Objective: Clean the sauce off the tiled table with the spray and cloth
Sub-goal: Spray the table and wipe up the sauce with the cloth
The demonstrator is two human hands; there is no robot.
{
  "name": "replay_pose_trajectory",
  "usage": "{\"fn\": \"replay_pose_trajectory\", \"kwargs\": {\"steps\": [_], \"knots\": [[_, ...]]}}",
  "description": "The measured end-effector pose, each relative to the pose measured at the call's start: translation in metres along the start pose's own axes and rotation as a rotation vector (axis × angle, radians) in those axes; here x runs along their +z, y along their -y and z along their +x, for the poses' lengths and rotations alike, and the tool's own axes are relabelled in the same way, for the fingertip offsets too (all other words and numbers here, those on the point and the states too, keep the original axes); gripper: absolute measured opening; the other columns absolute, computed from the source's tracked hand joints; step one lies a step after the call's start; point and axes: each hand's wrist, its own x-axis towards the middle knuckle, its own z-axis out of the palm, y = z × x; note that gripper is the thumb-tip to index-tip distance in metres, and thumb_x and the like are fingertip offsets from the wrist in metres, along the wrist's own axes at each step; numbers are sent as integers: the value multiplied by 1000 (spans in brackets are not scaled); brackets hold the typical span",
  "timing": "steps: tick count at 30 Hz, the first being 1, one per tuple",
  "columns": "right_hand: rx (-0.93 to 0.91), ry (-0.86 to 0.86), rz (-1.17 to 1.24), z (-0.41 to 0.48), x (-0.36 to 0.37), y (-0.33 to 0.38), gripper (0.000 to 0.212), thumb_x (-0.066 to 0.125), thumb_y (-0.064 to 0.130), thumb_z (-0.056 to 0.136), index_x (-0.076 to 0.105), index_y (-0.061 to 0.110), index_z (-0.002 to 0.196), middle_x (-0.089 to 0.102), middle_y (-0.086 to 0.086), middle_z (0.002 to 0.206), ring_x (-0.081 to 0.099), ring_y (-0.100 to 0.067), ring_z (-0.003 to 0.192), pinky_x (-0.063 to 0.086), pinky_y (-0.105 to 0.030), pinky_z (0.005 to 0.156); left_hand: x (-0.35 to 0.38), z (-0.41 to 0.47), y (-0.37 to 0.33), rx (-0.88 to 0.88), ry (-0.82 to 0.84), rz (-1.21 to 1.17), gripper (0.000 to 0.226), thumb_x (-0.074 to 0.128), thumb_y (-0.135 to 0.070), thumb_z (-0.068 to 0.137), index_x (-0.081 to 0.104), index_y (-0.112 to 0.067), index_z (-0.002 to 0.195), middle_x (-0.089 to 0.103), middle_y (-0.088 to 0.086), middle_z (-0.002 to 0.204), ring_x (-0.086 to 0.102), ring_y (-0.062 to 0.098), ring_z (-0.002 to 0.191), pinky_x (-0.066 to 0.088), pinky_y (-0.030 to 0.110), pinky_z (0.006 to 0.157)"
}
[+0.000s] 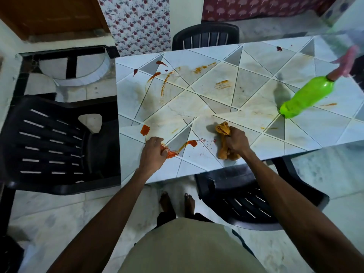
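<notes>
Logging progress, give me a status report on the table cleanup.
Left hand on red sauce grains, near edge. Right hand grips orange cloth. Sauce streaks uncleaned far left; green spray bottle stands right, untouched.

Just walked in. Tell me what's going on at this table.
A person is cleaning sauce off the tiled table. The right grip holds a bunched orange cloth near the front edge. The left grip rests, fingers curled, on a gritty red patch. The green spray bottle stands at the right, with no hand on it. Red and orange smears cover the left half, so the job is not done.
</notes>
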Motion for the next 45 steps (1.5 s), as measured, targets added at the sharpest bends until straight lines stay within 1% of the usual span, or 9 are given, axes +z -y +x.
{"fn": "replay_pose_trajectory", "kwargs": {"steps": [2,5,15,25,29,33,37,41,45], "knots": [[14,28,-13,1,18,5,46,58,37,86,61,6,119,68,-21,114,63,-41,102,47,-39,80,0,-3,2,-18,12,-2,50,68,-33,90,52,-11,132,55,11,133,54,28,120,49,41,98],[-11,5,-50,2,40,14,37,60,28,94,57,6,124,65,-20,118,62,-41,105,46,-41,83,0,-5,1,-27,13,9,53,68,-36,90,50,-12,134,53,11,136,52,28,122,47,41,101],[-141,66,-4,-4,82,58,32,64,25,90,59,8,117,65,-19,116,63,-40,103,47,-39,80,-14,-15,23,-105,8,-2,69,69,-45,86,44,-9,139,45,15,144,44,32,131,45,45,103],[-287,200,-10,-13,123,108,34,62,22,91,61,13,124,67,-15,119,65,-36,104,52,-40,82,-17,-47,63,-164,148,89,113,74,-64,71,21,-8,154,18,13,161,18,30,148,20,43,118],[-366,238,-14,-18,135,123,36,57,13,89,62,6,124,68,-21,117,64,-41,106,52,-41,86,-18,-51,71,-153,160,124,115,72,-69,69,21,-12,154,15,11,162,16,30,149,19,44,119],[-375,205,2,-13,127,120,28,58,15,92,67,4,116,72,-21,108,66,-39,99,47,-32,76,-17,-50,70,-166,147,119,115,71,-72,67,24,-14,153,18,9,162,17,29,148,21,45,118],[-359,97,-27,-6,118,115,39,50,31,84,65,7,112,71,-18,101,66,-37,94,51,-36,72,-16,-51,73,-167,124,120,116,69,-77,64,27,-15,152,22,8,160,20,29,146,23,45,116],[-393,196,-92,-8,130,128,31,58,16,91,64,10,121,70,-18,111,65,-37,103,52,-38,82,-17,-49,73,-162,124,112,114,71,-74,65,27,-14,152,21,8,160,19,28,147,22,45,116],[-463,273,-147,-12,148,145,35,57,14,91,62,11,126,66,-18,120,64,-37,107,52,-40,88,-22,-50,78,-155,144,105,113,74,-69,66,25,-16,153,19,6,161,18,26,147,23,44,117]]}}
